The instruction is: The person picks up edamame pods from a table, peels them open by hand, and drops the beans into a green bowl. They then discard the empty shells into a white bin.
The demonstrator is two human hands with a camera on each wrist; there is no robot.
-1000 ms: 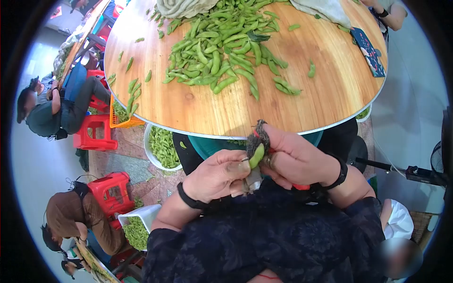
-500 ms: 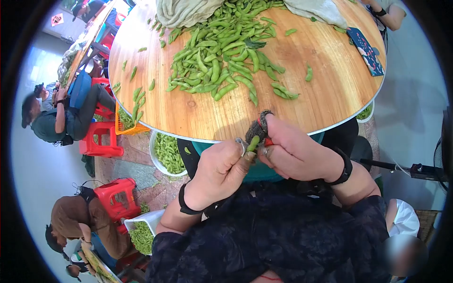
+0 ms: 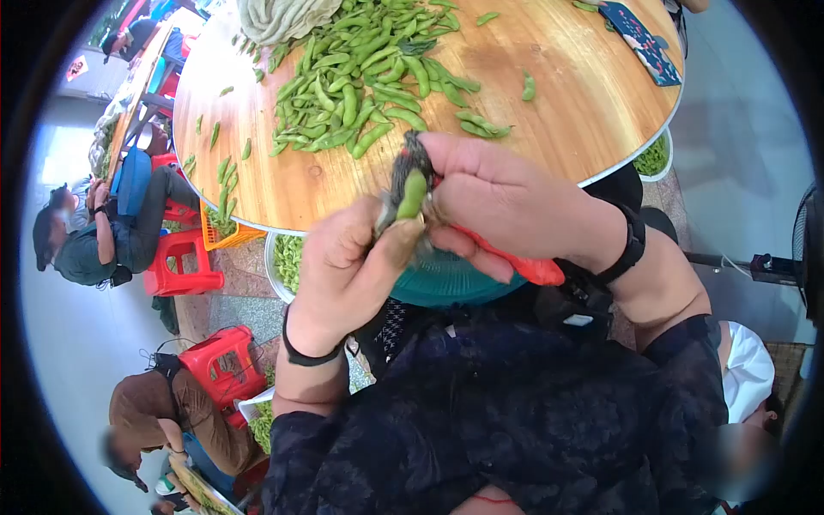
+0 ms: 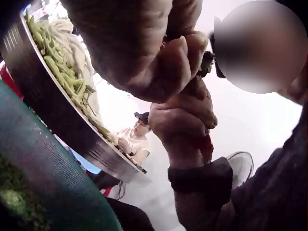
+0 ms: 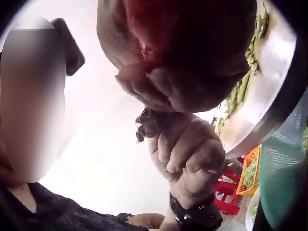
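Note:
My left hand (image 3: 336, 264) pinches a green soybean pod (image 3: 413, 194) between thumb and fingers, the pod pointing up toward the table. Close against it, my right hand (image 3: 506, 193) curls round a smooth red handle-like piece (image 3: 542, 271) that sticks out below the palm; its other end is hidden. A dark, rough-textured wrap (image 3: 415, 153) lies by the right fingertips, just behind the pod. In the left wrist view the right hand (image 4: 185, 118) meets the left one. The right wrist view has the left hand (image 5: 187, 149) with its fingers folded.
A heap of pods (image 3: 343, 90) lies on the round wooden table (image 3: 283, 193), beside a pale cloth (image 3: 287, 19) and a dark blue patterned item (image 3: 642, 45). Below the hands sits a teal basin (image 3: 455, 283). An orange crate (image 3: 225, 233) and red stools (image 3: 184, 264) stand left, with people seated nearby.
Both hands have moved up and left in the head view, now overlapping the table edge. The pod stays pinched in my left hand, and more of the red piece shows below my right hand.

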